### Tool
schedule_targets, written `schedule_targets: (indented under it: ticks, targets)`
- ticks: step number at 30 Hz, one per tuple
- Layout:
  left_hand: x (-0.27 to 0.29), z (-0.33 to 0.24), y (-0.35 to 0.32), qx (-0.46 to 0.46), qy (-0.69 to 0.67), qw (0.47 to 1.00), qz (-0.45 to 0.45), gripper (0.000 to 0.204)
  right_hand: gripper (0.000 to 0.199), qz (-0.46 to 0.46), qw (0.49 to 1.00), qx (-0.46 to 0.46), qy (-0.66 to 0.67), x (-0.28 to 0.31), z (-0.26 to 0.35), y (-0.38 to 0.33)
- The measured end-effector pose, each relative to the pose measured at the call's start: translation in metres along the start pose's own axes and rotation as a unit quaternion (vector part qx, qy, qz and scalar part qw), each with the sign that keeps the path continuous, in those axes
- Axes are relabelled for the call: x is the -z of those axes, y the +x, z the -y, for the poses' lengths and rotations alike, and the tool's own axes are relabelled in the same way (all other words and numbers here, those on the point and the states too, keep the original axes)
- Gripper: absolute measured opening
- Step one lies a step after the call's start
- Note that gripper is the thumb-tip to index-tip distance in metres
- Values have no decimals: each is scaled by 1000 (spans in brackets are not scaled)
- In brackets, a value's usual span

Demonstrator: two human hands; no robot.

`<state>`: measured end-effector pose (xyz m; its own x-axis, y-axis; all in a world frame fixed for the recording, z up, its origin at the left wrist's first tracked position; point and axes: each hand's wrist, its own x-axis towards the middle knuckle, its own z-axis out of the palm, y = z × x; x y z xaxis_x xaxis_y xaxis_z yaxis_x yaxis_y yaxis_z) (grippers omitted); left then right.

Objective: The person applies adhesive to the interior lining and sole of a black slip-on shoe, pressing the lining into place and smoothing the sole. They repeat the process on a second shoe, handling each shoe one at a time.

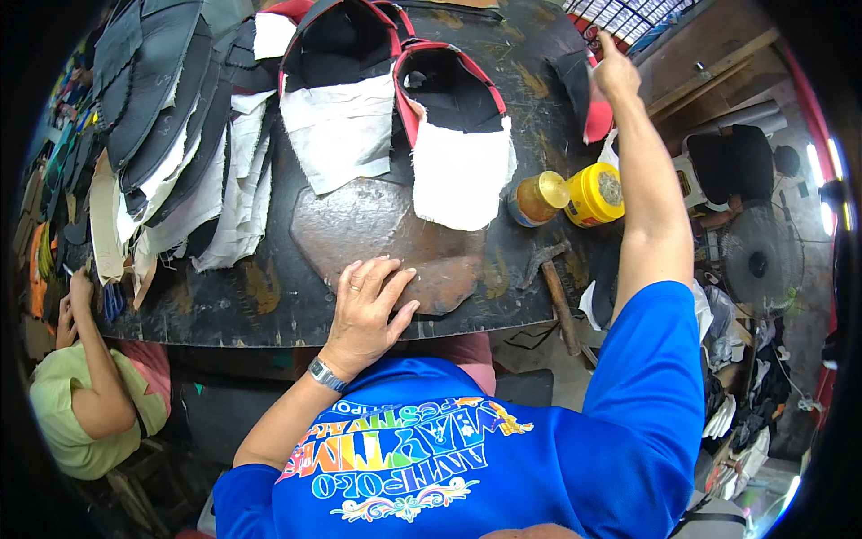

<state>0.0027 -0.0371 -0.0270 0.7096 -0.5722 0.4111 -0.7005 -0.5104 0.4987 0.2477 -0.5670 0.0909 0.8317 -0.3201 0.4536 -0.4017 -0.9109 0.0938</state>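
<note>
Scuffed black tabletop [242, 310]; beyond it at right, fan [759, 260] and piled clutter [725, 422]. Brown slab [350, 225] close to near edge; left hand [370, 301] lies on it, fingers spread, released. Right hand [618, 76] far right beside red-black piece [579, 94], grip can't tell. Hammer [558, 301] handle overhangs near edge; gap separates slab, hammer.

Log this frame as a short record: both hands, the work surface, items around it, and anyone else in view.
left hand: resting on a brown slab
right hand: stretched far right, near a black-and-red piece; contact unclear
surface: stained black table
ahead: red-and-black pieces with white cloth flaps
left side: layered black pieces
right side: amber jar, yellow tub, hammer
other person: lower left, pale green top
</note>
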Motion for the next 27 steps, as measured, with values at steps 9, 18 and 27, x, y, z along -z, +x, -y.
schedule_targets:
  ticks: [9, 18, 27]
  targets:
    - [0, 4, -2, -8, -36, 999, -32, 43, 50, -261, 854, 184, 411, 154, 49, -15]
    - [45, 48, -9, 183, -570, 790, -131, 44, 30, -89, 735, 473, 477, 225, 196, -311]
    - [77, 32, -4, 24, -220, 952, -209, 101, 38, -139, 649, 278, 695, 224, 233, -302]
